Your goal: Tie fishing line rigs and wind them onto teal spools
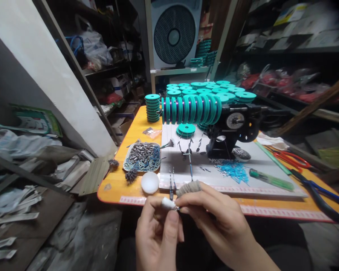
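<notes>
At the table's front edge, my left hand (159, 237) and my right hand (224, 216) meet, thumbs and forefingers pinched together around something tiny and dark. Its kind is too small to make out. White tape (168, 204) wraps a left fingertip, and grey-brown cloth wrapping (190, 187) covers a right finger. Just beyond the fingers, thin lines with dark fittings (171, 190) and a blue beaded stem (191, 171) hang down from a row of teal spools (190, 109). The spools sit side by side on the shaft of a black winding machine (224, 145).
On the left are a tray of metal weights (142, 156), a white round lid (150, 183) and dark spiky clusters (131, 175). Blue pieces (233, 170), a green tube (271, 180), red scissors (292, 158) and pliers (316, 192) lie right. More teal spools (203, 90) and a fan (174, 35) stand behind.
</notes>
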The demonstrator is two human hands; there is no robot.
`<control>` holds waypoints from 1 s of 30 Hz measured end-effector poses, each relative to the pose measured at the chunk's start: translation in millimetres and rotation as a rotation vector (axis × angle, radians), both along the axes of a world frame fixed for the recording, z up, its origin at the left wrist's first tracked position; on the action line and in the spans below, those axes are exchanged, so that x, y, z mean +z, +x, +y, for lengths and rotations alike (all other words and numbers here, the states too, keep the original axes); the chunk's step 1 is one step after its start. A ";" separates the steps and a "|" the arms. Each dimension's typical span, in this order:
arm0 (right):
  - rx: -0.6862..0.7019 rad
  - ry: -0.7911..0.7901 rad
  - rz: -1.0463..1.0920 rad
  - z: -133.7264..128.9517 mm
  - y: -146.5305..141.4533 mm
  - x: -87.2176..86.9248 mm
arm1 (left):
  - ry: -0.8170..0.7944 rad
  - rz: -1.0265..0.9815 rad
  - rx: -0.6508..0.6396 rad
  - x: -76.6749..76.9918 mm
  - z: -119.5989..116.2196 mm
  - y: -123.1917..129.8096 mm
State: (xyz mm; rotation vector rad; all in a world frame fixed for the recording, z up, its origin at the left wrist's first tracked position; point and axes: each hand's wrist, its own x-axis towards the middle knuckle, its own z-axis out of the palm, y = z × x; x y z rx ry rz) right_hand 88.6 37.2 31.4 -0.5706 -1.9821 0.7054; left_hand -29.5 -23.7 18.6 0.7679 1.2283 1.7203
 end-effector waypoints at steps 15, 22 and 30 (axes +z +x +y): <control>0.012 0.017 -0.042 6.5 3.9 -3.8 | -0.033 -0.340 -0.392 -7.5 7.2 -12.0; 0.062 -0.125 0.016 7.5 6.5 -6.1 | -0.048 -0.380 -0.396 -6.1 8.7 -10.7; -0.043 -0.453 0.184 12.2 18.0 -9.9 | -0.067 -0.592 -0.485 -8.5 11.3 -12.7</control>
